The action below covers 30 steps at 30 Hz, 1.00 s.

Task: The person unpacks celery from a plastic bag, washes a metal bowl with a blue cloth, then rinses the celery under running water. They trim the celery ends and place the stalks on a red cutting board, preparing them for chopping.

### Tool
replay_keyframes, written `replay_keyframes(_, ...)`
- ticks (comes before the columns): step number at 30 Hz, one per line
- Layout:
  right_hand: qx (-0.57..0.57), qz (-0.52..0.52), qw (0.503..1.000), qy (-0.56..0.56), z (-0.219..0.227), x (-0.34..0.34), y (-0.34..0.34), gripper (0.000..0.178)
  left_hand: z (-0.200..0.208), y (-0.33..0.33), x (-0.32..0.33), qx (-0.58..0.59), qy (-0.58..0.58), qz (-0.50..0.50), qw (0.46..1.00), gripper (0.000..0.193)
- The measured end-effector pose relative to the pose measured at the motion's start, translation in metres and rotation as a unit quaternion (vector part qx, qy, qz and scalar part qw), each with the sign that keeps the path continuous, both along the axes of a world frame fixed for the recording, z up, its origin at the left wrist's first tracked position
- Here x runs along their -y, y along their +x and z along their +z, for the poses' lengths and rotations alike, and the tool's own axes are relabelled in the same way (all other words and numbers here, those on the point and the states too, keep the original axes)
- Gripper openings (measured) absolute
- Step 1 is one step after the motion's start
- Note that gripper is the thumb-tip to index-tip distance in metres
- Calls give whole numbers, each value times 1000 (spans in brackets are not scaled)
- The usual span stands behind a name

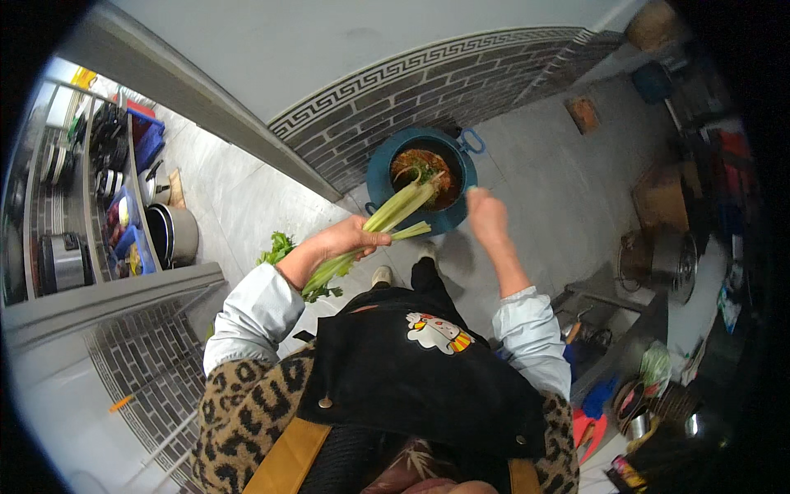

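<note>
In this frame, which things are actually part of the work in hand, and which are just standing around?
In use:
- celery bunch, gripped in the left hand
- blue bin on the floor, with scraps inside
- right hand, raised beside the bin's rim; whether it holds anything is unclear

Just standing around:
- pots on the shelves at left
- large steel pot at right
- black pan

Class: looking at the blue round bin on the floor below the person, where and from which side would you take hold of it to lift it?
Probably by the blue loop handle standing out from the rim of the blue round bin, paired with the small lug opposite. Come from the two sides, since the open top holds scraps and long pale green celery stalks hang over it.
</note>
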State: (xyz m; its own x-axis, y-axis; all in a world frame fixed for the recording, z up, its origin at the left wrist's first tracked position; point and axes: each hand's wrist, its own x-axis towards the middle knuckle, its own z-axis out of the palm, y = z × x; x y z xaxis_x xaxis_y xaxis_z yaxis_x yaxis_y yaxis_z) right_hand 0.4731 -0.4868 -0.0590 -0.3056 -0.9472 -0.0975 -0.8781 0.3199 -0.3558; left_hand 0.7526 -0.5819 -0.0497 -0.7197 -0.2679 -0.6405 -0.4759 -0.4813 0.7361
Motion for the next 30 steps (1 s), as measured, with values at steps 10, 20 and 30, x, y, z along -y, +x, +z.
replay_keyframes(10, 246, 274, 929, -31, 23, 72, -19, 18, -4, -23, 10, -6, -2, -8, 1000, 32)
replay_keyframes(20, 549, 250, 708, 367, 17, 61, -33, 29, 0, -28, 25, 2, -101, -105, 989, 33)
replay_keyframes(30, 797, 170, 530, 234, 11, 41, -13, 25, 3, 0, 34, -88, 30, -77, 993, 40)
